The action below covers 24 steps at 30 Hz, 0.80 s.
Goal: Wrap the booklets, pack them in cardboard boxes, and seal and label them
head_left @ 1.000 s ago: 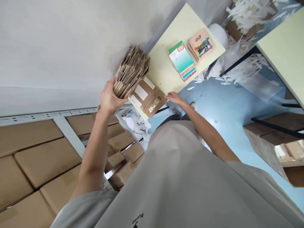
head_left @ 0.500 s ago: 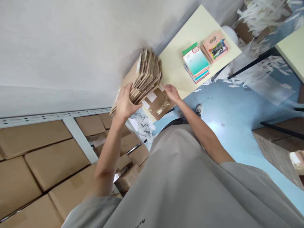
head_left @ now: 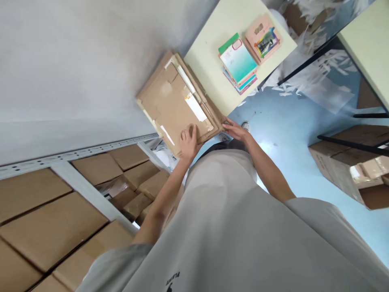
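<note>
A stack of flattened cardboard boxes [head_left: 164, 101] lies flat at the near left end of the pale yellow table [head_left: 200, 52], by the wall. White labels and strips of tape show on its top sheet. My left hand [head_left: 189, 142] rests on the top sheet near the front edge, its fingers spread. At the stack's right front corner is my right hand [head_left: 234, 129], fingers stretched out and touching the edges of the sheets; its thumb is hard to make out.
A pile of books [head_left: 238, 61] and a pink stack [head_left: 263, 38] stand farther along the table. Cartons [head_left: 54, 227] fill the shelf rack at left. An open carton [head_left: 343, 162] stands on the floor at right, below shredded paper [head_left: 331, 65].
The cardboard stack, tilted up on edge before, now lies flat with its broad face up. My left hand moved from its side onto the top; my right hand moved to the front corner.
</note>
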Motion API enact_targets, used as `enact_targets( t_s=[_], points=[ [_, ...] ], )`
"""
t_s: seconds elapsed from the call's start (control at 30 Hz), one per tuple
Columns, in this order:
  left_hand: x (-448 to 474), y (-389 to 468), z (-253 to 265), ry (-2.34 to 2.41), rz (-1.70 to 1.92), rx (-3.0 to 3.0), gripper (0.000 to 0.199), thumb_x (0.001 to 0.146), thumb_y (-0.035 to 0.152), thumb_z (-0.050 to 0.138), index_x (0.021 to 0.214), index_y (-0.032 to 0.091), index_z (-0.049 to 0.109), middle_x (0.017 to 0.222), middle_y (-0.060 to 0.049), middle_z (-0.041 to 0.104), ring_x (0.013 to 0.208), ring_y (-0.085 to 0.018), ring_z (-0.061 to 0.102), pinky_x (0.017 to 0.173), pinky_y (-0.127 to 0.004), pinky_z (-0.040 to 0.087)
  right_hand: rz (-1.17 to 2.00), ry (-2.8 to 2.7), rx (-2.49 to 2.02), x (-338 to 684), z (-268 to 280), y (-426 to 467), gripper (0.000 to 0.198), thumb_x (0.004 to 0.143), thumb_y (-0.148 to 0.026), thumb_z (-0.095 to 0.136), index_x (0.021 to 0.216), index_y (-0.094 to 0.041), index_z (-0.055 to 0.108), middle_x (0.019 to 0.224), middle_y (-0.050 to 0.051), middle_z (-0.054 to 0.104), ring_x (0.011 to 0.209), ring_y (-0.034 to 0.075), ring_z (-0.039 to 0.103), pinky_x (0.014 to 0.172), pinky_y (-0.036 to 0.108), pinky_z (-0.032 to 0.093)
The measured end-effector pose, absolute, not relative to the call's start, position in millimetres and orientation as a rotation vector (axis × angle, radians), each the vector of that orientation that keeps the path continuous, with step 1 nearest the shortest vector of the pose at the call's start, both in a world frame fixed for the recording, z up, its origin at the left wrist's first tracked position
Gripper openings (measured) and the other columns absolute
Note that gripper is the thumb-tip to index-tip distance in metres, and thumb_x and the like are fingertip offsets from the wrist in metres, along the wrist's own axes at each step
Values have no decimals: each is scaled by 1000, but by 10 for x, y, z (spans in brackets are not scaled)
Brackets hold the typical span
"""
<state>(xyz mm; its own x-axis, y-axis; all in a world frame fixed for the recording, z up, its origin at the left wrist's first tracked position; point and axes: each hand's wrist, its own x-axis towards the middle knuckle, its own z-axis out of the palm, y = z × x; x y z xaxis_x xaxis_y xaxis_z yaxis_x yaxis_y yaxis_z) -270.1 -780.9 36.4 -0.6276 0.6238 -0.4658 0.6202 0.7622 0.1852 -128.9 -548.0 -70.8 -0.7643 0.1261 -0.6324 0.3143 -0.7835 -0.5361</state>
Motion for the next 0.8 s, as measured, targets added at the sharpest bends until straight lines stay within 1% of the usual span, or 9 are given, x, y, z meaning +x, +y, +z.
enact_targets(
  t_s=[0.1,0.2,0.27,0.33,0.43,0.53,0.6,0.7,0.8],
  points=[
    [-2616,-7776,132,2455,16,949,103,98,40,87,185,10,40,191,-34,33,178,-55,34,147,-74,20,-2586,1051,1197,-1175,-1017,-5521,49,92,-25,81,141,-27,78,128,1,88,112,14,84,119,35,64],
    [-2559,-7745,11,2490,-8,940,100,101,31,80,187,10,35,193,-33,31,179,-53,31,147,-74,18,-2292,1513,1297,-1219,-1171,-5567,48,101,-23,71,148,-18,76,122,6,89,109,17,83,113,38,67],
    [-2539,-7734,-15,2498,-66,920,99,102,27,77,188,9,33,193,-33,30,180,-53,30,147,-75,19,-2104,1792,1314,-1286,-1194,-5571,43,103,-19,68,143,-12,81,132,12,88,121,21,81,116,38,66],
    [-2532,-7734,-14,2503,-110,899,99,102,26,75,188,9,31,193,-32,29,180,-53,29,147,-75,20,-2034,1927,1329,-1342,-1176,-5551,35,101,-14,70,131,-13,87,148,15,82,139,24,74,127,39,59],
    [-2530,-7753,-8,2526,-116,877,105,99,26,78,189,9,28,194,-31,26,180,-53,27,146,-77,23,-2066,2088,1231,-1385,-1110,-5523,31,98,-9,72,117,-21,93,155,10,80,150,27,71,136,41,52],
    [-2517,-7784,-17,2572,-72,832,112,95,32,86,188,8,29,194,-33,26,180,-54,24,143,-81,25,-2243,2071,1058,-1435,-1010,-5562,33,101,-12,69,115,-25,96,140,5,88,137,30,81,128,47,60],
    [-2510,-7823,-13,2626,-19,801,110,95,40,88,185,6,34,191,-36,30,181,-54,24,144,-78,25,-2385,1943,993,-1500,-920,-5621,30,104,-18,70,118,-25,96,131,3,92,130,31,85,123,49,63],
    [-2575,-7947,74,2735,97,761,106,96,47,85,181,3,39,188,-40,33,182,-54,26,147,-73,24,-2550,1784,861,-1614,-772,-5687,23,103,-31,81,120,-24,96,126,4,93,127,30,85,122,48,63],
    [-2809,-8147,287,2794,275,746,111,94,53,83,183,11,34,189,-34,35,183,-49,26,149,-69,24,-2610,1688,615,-1667,-693,-5662,25,101,-34,87,121,-23,95,122,5,93,123,27,85,120,46,64]
  ],
)
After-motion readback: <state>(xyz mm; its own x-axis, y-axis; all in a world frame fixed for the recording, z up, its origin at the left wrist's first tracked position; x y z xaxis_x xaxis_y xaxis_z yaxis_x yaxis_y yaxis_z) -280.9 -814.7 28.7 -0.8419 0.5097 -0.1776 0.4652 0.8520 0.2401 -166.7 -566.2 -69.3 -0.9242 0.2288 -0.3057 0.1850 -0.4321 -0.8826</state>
